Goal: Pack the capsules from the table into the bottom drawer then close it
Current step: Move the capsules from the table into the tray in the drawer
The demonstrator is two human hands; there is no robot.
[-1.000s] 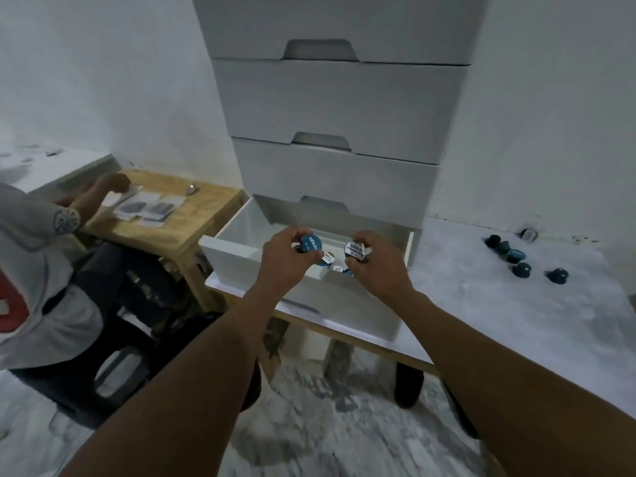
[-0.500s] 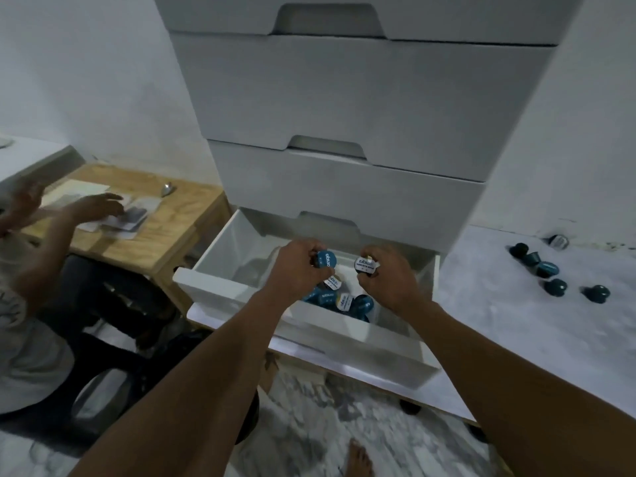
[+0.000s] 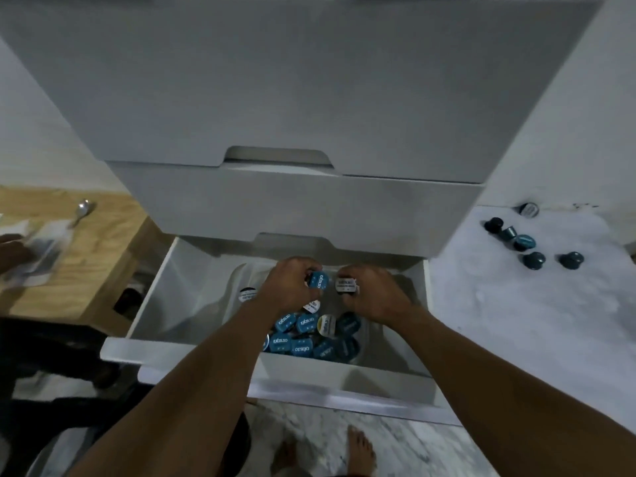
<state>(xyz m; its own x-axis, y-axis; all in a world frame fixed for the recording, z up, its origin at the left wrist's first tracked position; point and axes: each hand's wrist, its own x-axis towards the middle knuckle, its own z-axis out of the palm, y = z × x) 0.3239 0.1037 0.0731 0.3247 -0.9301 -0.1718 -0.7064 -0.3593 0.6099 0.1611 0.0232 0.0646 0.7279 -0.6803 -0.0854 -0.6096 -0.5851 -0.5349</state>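
The white bottom drawer (image 3: 192, 351) stands pulled out, with several blue and white-lidded capsules (image 3: 311, 335) piled in its middle. Both my hands are inside it, above the pile. My left hand (image 3: 287, 287) grips a blue-lidded capsule (image 3: 318, 279). My right hand (image 3: 371, 296) pinches a white-lidded capsule (image 3: 346, 285). A lone dark capsule (image 3: 247, 293) lies to the left in the drawer. Several teal capsules (image 3: 525, 242) remain on the white table (image 3: 516, 321) at the right.
The closed upper drawers (image 3: 275, 115) loom right over the open one. A wooden table (image 3: 86, 256) at the left holds a spoon (image 3: 81, 210) and papers, with another person's hand (image 3: 12, 249) on them. My bare foot (image 3: 359, 449) is on the marble floor below.
I have leaned in closer and lower. Both hands moved down into the drawer, each still holding its capsule. The other person's hand has shifted on the papers.
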